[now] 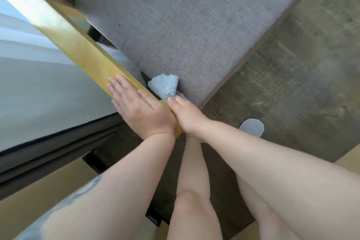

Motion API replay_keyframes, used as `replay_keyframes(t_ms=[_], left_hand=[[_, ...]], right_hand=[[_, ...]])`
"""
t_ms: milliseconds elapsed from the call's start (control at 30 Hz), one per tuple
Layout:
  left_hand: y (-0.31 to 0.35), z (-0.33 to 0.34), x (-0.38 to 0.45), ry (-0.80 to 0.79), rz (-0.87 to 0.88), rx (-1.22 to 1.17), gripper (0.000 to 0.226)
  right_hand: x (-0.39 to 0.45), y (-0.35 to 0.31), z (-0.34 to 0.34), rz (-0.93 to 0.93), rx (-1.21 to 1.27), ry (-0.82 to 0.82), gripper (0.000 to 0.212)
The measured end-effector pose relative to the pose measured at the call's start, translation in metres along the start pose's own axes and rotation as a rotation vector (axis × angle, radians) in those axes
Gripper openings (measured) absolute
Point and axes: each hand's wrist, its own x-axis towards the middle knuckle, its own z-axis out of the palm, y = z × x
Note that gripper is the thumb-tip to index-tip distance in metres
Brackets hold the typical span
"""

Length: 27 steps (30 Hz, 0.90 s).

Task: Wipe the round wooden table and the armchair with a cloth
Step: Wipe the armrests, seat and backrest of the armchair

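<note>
The armchair has a grey fabric seat cushion [185, 25] and a light wooden armrest [78, 45] running diagonally from upper left to the centre. My left hand [136, 105] lies flat, fingers apart, on the near end of the armrest. My right hand [187, 117] grips a bunched light-blue cloth [165, 86] and presses it into the gap between the armrest and the cushion's front corner. The round wooden table is not in view.
A dark patterned rug [302, 74] lies under and right of the chair. A white curtain [39, 84] and a dark window frame [48, 152] are at the left. My bare leg [194, 191] and a grey slipper [251, 125] stand by the chair's front.
</note>
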Motion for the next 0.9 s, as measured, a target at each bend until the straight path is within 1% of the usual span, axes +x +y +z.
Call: replay_keyframes(t_ms=[67,200,267,333,367,400,467,500,567,600,667,733,767,833,900], left_hand=[[0.000,-0.001,-0.001,-0.004,0.022,0.002,0.056],[0.002,-0.001,-0.001,-0.029,0.028,-0.016,0.054],[0.003,-0.001,0.003,-0.041,0.005,-0.036,0.054],[0.001,-0.003,0.005,-0.051,0.003,-0.049,0.056],[-0.001,-0.004,0.006,-0.063,0.014,-0.067,0.057],[-0.004,-0.008,0.006,-0.088,0.027,-0.098,0.059],[-0.010,-0.016,0.011,-0.175,0.087,-0.137,0.058],[-0.014,-0.021,0.019,-0.217,0.134,-0.137,0.056],[-0.023,-0.023,0.050,-0.248,0.204,-0.114,0.052],[-0.026,-0.022,0.071,-0.250,0.214,-0.100,0.052],[-0.027,-0.014,0.117,-0.259,0.229,-0.063,0.052],[-0.027,-0.005,0.163,-0.250,0.237,-0.012,0.052],[-0.027,-0.002,0.185,-0.233,0.225,0.004,0.051],[-0.032,0.001,0.228,-0.206,0.174,0.019,0.052],[-0.037,0.005,0.265,-0.205,0.137,0.018,0.052]], right_hand=[[-0.011,0.004,0.000,-0.044,0.036,-0.029,0.042],[-0.077,-0.004,0.009,-0.038,0.229,0.016,0.043],[-0.056,-0.010,0.009,-0.093,0.154,0.011,0.042],[-0.017,-0.036,0.013,-0.106,0.052,-0.031,0.046],[-0.004,-0.046,0.018,-0.121,0.049,-0.058,0.049],[-0.004,-0.050,0.022,-0.158,0.066,-0.086,0.049],[-0.021,-0.039,0.024,-0.194,0.031,-0.025,0.040],[-0.040,-0.030,0.022,-0.215,0.006,-0.023,0.041],[-0.063,-0.019,0.017,-0.249,-0.071,-0.011,0.045],[-0.055,-0.019,0.018,-0.239,-0.125,-0.008,0.045],[-0.018,-0.042,0.027,-0.217,-0.222,-0.003,0.042],[0.019,-0.070,0.044,-0.262,-0.306,0.011,0.041],[0.028,-0.079,0.051,-0.273,-0.353,0.029,0.041],[0.021,-0.079,0.051,-0.239,-0.438,0.067,0.045],[-0.005,-0.074,0.051,-0.210,-0.514,0.074,0.040]])
